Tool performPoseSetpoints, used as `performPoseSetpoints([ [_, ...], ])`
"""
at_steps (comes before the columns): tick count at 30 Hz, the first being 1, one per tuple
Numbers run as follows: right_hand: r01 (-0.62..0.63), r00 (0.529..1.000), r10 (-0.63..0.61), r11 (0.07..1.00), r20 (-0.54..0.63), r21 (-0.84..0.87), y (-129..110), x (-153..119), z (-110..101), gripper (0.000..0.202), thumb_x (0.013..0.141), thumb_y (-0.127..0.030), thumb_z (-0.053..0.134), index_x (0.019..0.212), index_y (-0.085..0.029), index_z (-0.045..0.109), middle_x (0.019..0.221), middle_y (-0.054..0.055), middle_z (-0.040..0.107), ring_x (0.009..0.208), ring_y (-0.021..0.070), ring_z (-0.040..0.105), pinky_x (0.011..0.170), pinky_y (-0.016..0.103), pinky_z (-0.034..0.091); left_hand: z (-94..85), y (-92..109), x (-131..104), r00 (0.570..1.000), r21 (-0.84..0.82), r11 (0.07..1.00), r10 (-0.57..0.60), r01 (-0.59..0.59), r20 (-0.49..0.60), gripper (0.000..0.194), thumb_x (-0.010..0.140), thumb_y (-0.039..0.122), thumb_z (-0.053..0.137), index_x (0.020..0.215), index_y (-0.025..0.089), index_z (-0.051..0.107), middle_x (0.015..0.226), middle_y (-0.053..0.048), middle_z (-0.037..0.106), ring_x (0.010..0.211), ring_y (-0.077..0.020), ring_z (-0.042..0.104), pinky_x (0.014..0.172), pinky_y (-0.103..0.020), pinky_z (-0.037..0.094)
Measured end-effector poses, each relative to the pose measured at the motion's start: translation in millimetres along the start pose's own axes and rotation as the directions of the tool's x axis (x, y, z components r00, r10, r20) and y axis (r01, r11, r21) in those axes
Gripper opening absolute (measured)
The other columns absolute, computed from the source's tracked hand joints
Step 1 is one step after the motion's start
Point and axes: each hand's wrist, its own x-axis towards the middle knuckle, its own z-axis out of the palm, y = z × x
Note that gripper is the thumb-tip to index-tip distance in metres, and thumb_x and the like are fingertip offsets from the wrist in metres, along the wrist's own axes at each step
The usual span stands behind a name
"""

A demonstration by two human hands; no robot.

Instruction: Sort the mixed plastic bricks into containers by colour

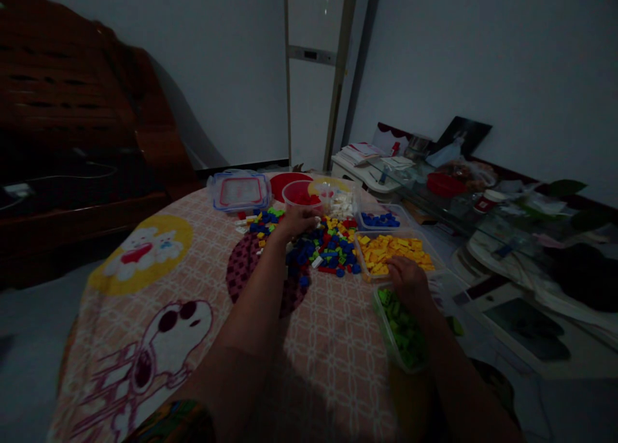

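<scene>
My left hand reaches over the back of a loose pile of mixed blocks, its fingers bent; a small pale piece shows by the fingertips, too small to tell if it is gripped. My right hand is at the front edge of a clear box of yellow blocks, fingertips pressed together over the blocks; what they hold, if anything, is hidden. Below that hand lies a clear box of green blocks. Farther back are a box of blue blocks, white blocks and a round tub with red pieces.
An empty-looking clear container with a blue rim sits at the back left of the cloth-covered table. To the right stands a cluttered glass table. A wooden bench is at the left.
</scene>
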Motion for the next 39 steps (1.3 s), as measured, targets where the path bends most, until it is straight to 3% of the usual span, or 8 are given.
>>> performPoseSetpoints([
  [8,0.017,1.000,-0.017,1.000,-0.002,0.020,1.2,0.4,-0.8,0.030,0.092,-0.028,0.043,0.092,-0.019,0.072,0.097,0.012,0.075,0.095,0.0251,0.066,0.094,0.041,0.050,45.9,5.7,7.8,0.976,-0.316,0.927,-0.216,0.201,-0.014,0.010,0.071,0.017,0.077,0.071,0.012,0.068,0.054,0.000,0.062,0.050,-0.0114,0.057,0.059,-0.026,0.052],
  [13,-0.002,1.000,0.002,1.000,-0.014,0.021,-0.3,0.5,-1.0,0.031,0.091,-0.027,0.043,0.091,-0.018,0.073,0.096,0.013,0.075,0.092,0.0255,0.066,0.093,0.042,0.051,71.5,11.3,20.4,0.966,-0.637,0.770,-0.186,0.030,-0.180,0.032,0.073,0.012,0.077,0.104,0.008,0.068,0.082,-0.005,0.074,0.078,-0.0125,0.070,0.082,-0.027,0.057],
  [17,-0.016,1.000,0.016,1.000,-0.005,0.026,-0.9,1.0,-1.2,0.031,0.091,-0.027,0.043,0.091,-0.019,0.073,0.097,0.013,0.075,0.094,0.0256,0.066,0.094,0.042,0.051,58.1,17.4,20.1,0.969,-0.646,0.763,-0.136,-0.030,-0.207,0.046,0.072,0.012,0.076,0.117,0.010,0.065,0.105,-0.010,0.073,0.097,-0.0157,0.070,0.092,-0.030,0.055],
  [21,-0.004,1.000,0.004,1.000,0.001,0.024,1.0,1.5,-0.5,0.030,0.091,-0.027,0.043,0.091,-0.020,0.072,0.095,0.012,0.075,0.093,0.0258,0.066,0.093,0.042,0.051,16.0,17.1,12.3,0.969,-0.446,0.892,-0.039,-0.076,-0.243,0.033,0.067,0.018,0.077,0.099,0.011,0.071,0.092,-0.008,0.074,0.079,-0.0156,0.069,0.080,-0.031,0.057],
  [24,0.007,1.000,-0.007,1.000,0.000,0.022,2.7,1.5,0.3,0.031,0.091,-0.028,0.043,0.090,-0.020,0.073,0.095,0.012,0.075,0.094,0.0262,0.066,0.093,0.042,0.052,-15.7,13.1,4.9,0.972,-0.157,0.988,-0.027,-0.010,-0.231,0.017,0.065,0.022,0.075,0.078,0.012,0.072,0.065,-0.003,0.069,0.059,-0.0134,0.062,0.065,-0.028,0.054],
  [27,0.016,1.000,-0.016,1.000,-0.001,0.016,4.6,0.7,1.3,0.030,0.092,-0.027,0.043,0.090,-0.021,0.073,0.095,0.011,0.075,0.095,0.0255,0.066,0.094,0.042,0.051,-34.3,9.2,-2.0,0.988,0.199,0.979,-0.021,0.052,-0.154,0.009,0.063,0.024,0.074,0.064,0.015,0.071,0.051,0.000,0.063,0.051,-0.0128,0.058,0.056,-0.023,0.046],
  [33,0.010,1.000,-0.010,1.000,-0.010,0.005,6.9,-1.2,3.2,0.031,0.093,-0.029,0.044,0.093,-0.020,0.073,0.100,0.012,0.075,0.100,0.0253,0.067,0.096,0.042,0.051,-30.3,9.1,-7.6,0.987,0.594,0.804,-0.112,0.024,0.113,0.008,0.054,0.015,0.074,0.050,0.020,0.068,0.045,0.001,0.061,0.046,-0.0120,0.054,0.047,-0.021,0.035],
  [39,0.016,1.000,-0.016,1.000,0.002,0.007,4.7,-0.5,1.9,0.030,0.091,-0.027,0.044,0.094,-0.021,0.074,0.099,0.012,0.075,0.099,0.0262,0.066,0.096,0.044,0.051,-14.6,8.4,-4.7,0.981,0.708,0.706,-0.124,-0.017,0.146,0.017,0.047,0.010,0.077,0.046,0.022,0.064,0.044,0.003,0.057,0.046,-0.0114,0.050,0.049,-0.021,0.033],
])
